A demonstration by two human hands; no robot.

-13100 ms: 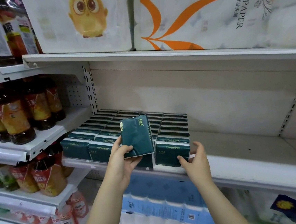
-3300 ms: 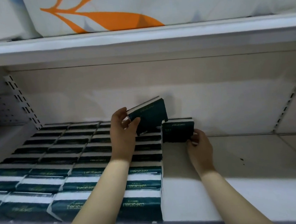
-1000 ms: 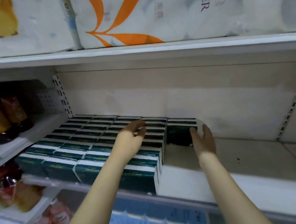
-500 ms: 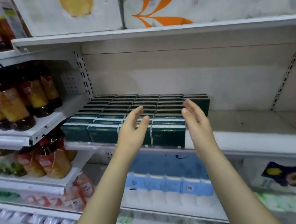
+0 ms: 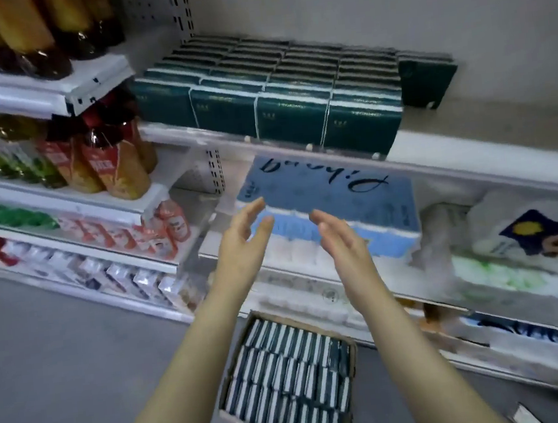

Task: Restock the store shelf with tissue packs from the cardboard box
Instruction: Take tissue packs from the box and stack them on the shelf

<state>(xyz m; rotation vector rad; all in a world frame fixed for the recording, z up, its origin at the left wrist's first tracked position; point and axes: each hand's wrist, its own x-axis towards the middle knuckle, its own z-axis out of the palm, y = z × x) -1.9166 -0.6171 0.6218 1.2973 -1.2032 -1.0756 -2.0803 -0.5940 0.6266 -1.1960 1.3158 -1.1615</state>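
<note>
While the left hand [image 5: 243, 245] and right hand [image 5: 345, 242] hover empty, fingers straight, the cardboard box [image 5: 352, 347] sits at lower centre. They'd best grip a few tissue packs [image 5: 286, 374] squarely, then fill the shelf [image 5: 485, 143] at upper right.

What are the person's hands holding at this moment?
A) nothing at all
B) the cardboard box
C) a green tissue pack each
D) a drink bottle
A: the left hand and right hand are both open with straight fingers, in the air above the cardboard box, touching nothing.
</note>
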